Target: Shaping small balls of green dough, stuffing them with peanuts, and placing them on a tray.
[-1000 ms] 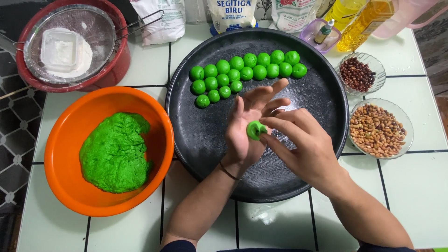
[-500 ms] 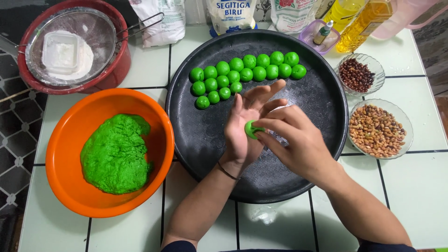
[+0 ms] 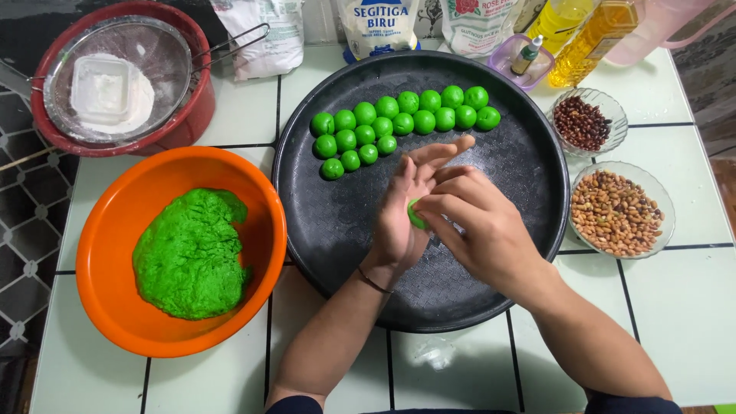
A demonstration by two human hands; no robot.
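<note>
My left hand (image 3: 406,207) lies palm up over the round black tray (image 3: 337,230), with a small piece of green dough (image 3: 415,215) in the palm. My right hand (image 3: 479,226) covers most of that piece and presses on it with the fingers. Only a sliver of the dough shows between the hands. Several finished green dough balls (image 3: 399,126) sit in rows at the far side of the tray. An orange bowl (image 3: 115,307) on the left holds a large lump of green dough (image 3: 192,253).
A red bowl (image 3: 188,119) with a metal sieve and white flour stands at the back left. Two glass bowls at the right hold peanuts (image 3: 617,211) and dark beans (image 3: 581,121). Flour bags and oil bottles (image 3: 590,34) line the back edge of the white tiled table.
My right hand has slid left over the left palm, covering more of the green dough piece. The left fingers have stretched out towards the rows of balls.
</note>
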